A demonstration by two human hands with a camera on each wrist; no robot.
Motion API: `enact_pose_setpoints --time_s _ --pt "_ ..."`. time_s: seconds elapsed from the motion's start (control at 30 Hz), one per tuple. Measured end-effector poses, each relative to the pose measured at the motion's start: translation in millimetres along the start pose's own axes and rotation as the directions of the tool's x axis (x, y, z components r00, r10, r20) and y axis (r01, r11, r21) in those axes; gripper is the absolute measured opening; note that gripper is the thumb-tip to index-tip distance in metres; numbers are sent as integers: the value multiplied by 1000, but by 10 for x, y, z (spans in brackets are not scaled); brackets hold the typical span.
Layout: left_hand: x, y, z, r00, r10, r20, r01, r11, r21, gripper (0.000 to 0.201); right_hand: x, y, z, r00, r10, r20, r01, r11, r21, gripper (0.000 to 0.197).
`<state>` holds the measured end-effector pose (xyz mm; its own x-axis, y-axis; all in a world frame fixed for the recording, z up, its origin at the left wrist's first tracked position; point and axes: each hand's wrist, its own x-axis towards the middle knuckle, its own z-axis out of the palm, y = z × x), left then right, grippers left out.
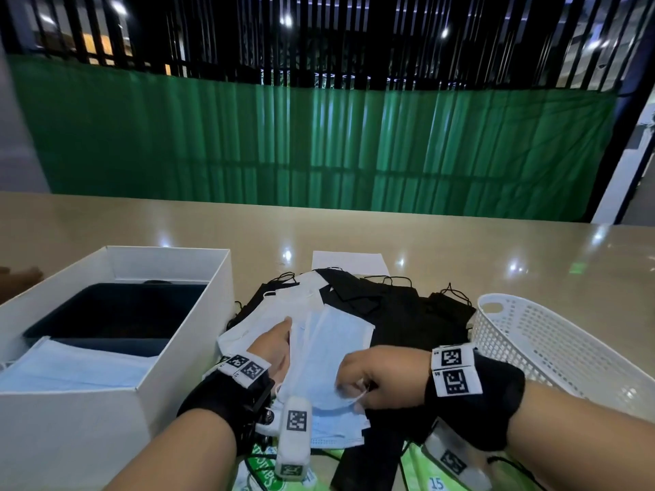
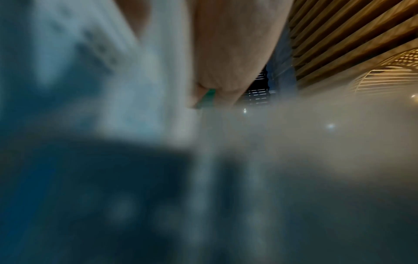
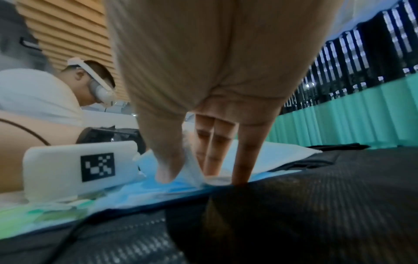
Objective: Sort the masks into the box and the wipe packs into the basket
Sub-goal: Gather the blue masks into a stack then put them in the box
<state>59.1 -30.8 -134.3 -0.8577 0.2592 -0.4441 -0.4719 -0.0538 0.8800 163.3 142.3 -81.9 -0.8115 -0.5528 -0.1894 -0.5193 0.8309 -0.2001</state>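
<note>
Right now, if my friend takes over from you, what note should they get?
Left hand: flat on the blue masks, open.
Right hand: pinching the near edge of a blue mask.
Box, on the left: holds one blue mask and a dark tray.
Basket, on the right: no wipe packs seen in the part that shows.
Left to do: blue, white and black masks still piled in the middle; green wipe packs lie at the near edge, partly under the pile.
</note>
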Motion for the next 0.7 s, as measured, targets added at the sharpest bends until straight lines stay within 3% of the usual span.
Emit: enact_pose_setpoints --time_s 0.1,0.2,0.3,0.33,0.4,0.47,0.5,0.57,0.63,0.7 --pt "-24 15 -24 993 -47 109 24 979 203 40 -8 12 16 998 8 62 -19 984 176 13" --pt "-78 30 -26 983 -2 184 -68 926 372 16 -48 23 -72 989 74 130 -117 923 366 9" --pt "17 17 -65 973 -1 231 -95 910 405 22 -40 131 -234 967 255 -8 -221 855 470 15" --pt "-8 31 -77 970 7 242 -105 912 396 28 -34 192 -269 931 351 -96 -264 833 487 18" --pt "112 0 -140 961 3 275 -118 908 402 54 -24 307 -282 808 556 -195 -372 738 563 24" --pt "188 -14 -172 949 -2 315 -126 914 385 77 -43 340 -243 721 692 -32 -486 538 688 26" --pt "150 -4 -165 945 18 326 -138 927 349 76 -61 329 -211 706 702 98 -538 440 719 27" --pt "-3 31 -137 935 53 350 -140 964 228 66 -87 280 -135 720 646 255 -559 322 764 30" --pt "-78 38 -114 911 94 403 -144 985 96 55 -78 254 -83 766 595 242 -485 288 826 31" --pt "-151 86 -69 855 156 496 -199 979 35 55 -51 218 -87 814 559 158 -373 294 880 32"
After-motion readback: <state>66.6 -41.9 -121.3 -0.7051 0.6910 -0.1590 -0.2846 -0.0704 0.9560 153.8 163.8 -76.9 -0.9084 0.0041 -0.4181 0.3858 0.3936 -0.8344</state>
